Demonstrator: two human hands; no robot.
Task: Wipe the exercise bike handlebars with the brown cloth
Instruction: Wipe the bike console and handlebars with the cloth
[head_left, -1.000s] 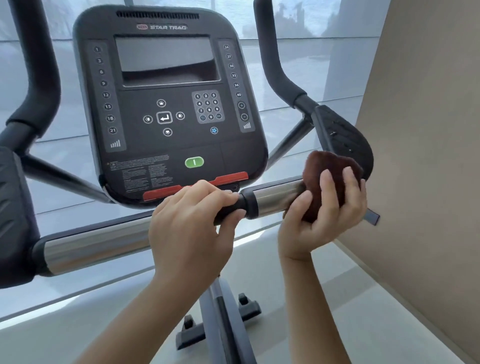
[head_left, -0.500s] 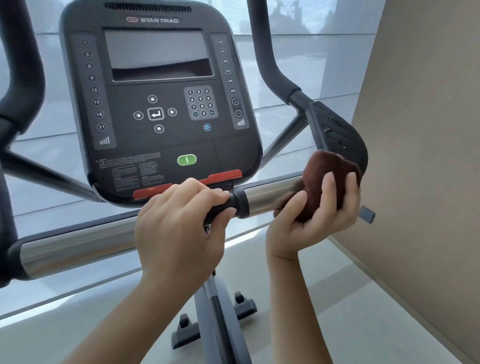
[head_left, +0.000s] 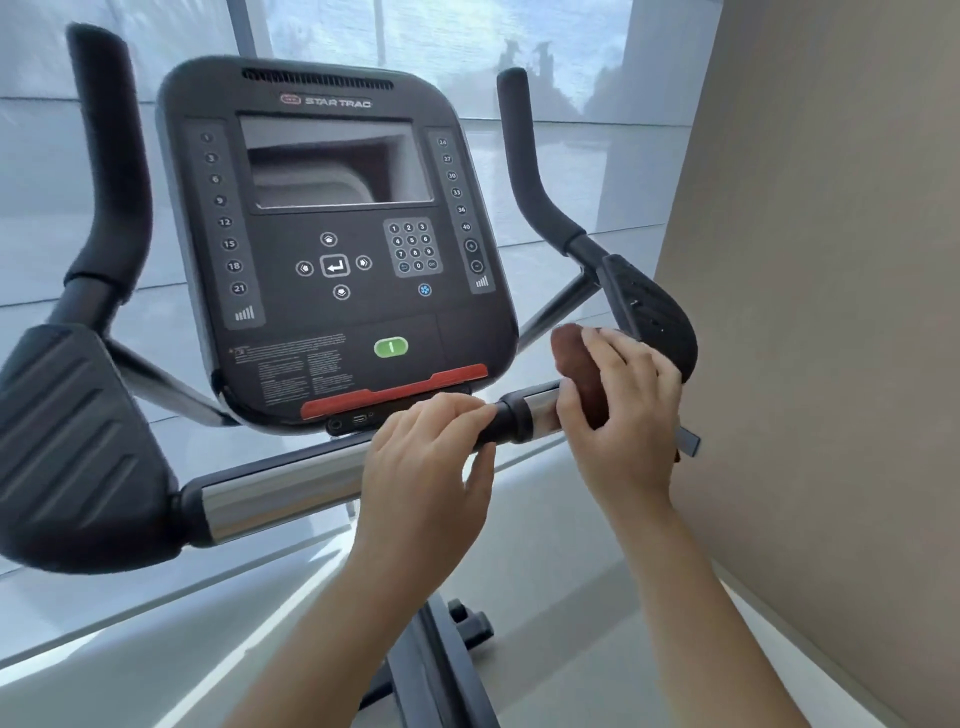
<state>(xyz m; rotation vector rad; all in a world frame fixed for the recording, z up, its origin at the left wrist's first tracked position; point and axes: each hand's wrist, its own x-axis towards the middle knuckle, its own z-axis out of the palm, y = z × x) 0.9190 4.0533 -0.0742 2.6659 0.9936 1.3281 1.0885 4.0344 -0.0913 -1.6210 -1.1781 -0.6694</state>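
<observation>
**Setting: an indoor gym or fitness room**

The scene was dominated by an exercise bike (head_left: 332, 364), identified by its console (head_left: 337, 244) bearing the brand name "STAR TRAC", a blank screen, a numeric keypad, level numbers down both sides and a green start button (head_left: 390, 347). Padded, upswept handlebars (head_left: 111, 171) and a chrome crossbar (head_left: 275, 493) flanked the console. Behind the machine stood a large window (head_left: 545, 104) covered by a translucent blind; a plain beige wall (head_left: 831, 312) and pale floor (head_left: 561, 597) completed the room.
</observation>
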